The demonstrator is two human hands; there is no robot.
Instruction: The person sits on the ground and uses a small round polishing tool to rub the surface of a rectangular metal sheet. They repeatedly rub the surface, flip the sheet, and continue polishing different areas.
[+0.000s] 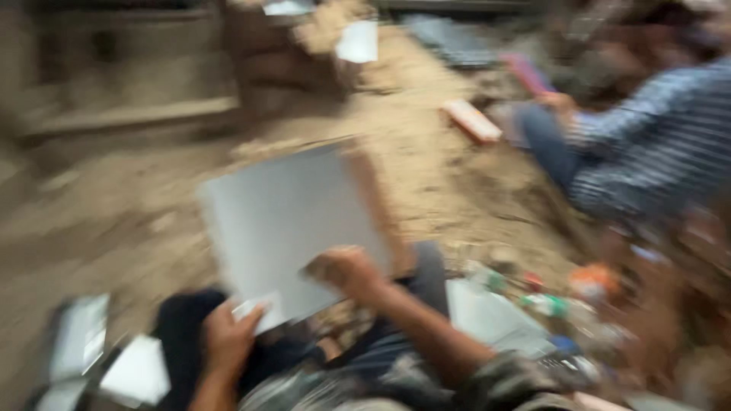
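The picture is badly blurred. Both hands hold a white sheet (289, 221) above the lap, over a sandy floor (137, 205). The left hand (228, 339) pinches the sheet's near corner, thumb on top. The right hand (346, 270) is curled on the sheet's lower right edge; its fingers close on the sheet, though the blur hides just how. The sheet tilts, its far edge lifted toward the floor's far side.

Around it: more white sheets (137, 369) lie at the near left by the left knee, and another pale sheet (495, 316) lies just right of the right forearm. Beyond that, small coloured bottles or tubes (548, 304) sit in a cluster at the near right; their kind cannot be told. A second person in a striped shirt (662, 144) sits at the far right, a reddish flat piece (472, 120) on the floor near them. A white piece (358, 39) stands at the far edge by brown blocks (274, 61).

Left of the sheet the floor lies bare; the right side is crowded.
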